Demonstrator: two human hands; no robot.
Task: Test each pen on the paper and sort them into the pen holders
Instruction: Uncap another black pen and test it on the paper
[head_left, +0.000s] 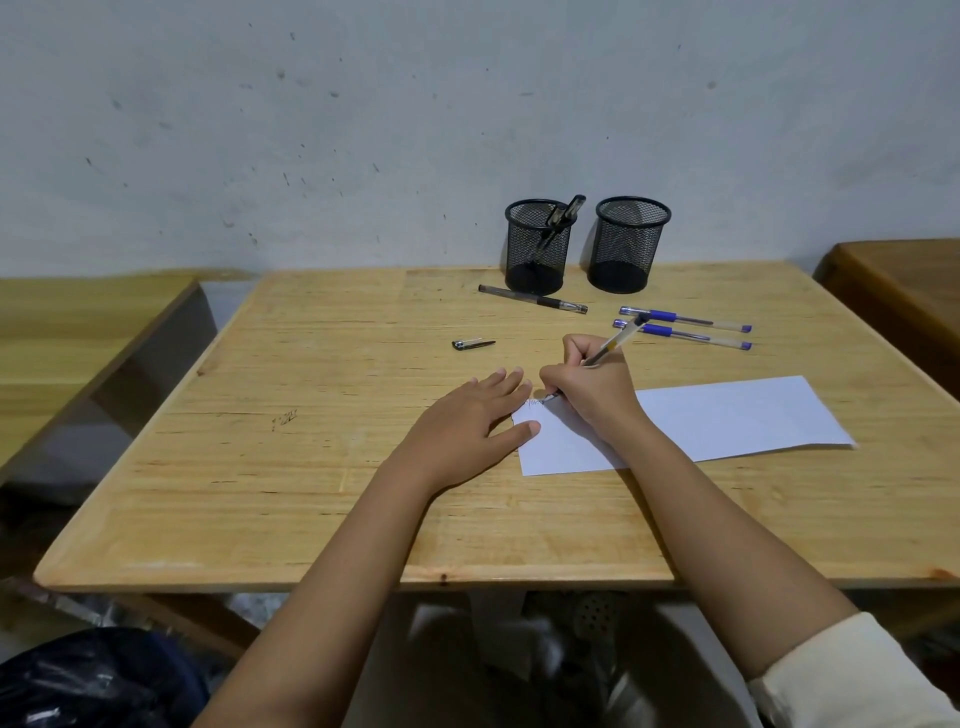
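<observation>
My right hand (592, 387) grips a pen (615, 343) with its tip on the top left corner of the white paper (727, 421), where scribbles show. My left hand (472, 421) lies flat on the table, thumb pressing the paper's left edge. A loose black pen cap (472, 343) lies to the upper left of my hands. One black pen (532, 299) lies in front of the left mesh holder (537, 247), which holds two black pens. The right mesh holder (628, 244) looks empty. Two blue pens (685, 317) (683, 335) lie to the right.
The wooden table (311, 467) stands against a grey wall. Another light table (62, 332) is at the left and a darker one (904, 280) at the right. A dark plastic bag (88, 680) sits on the floor at the lower left.
</observation>
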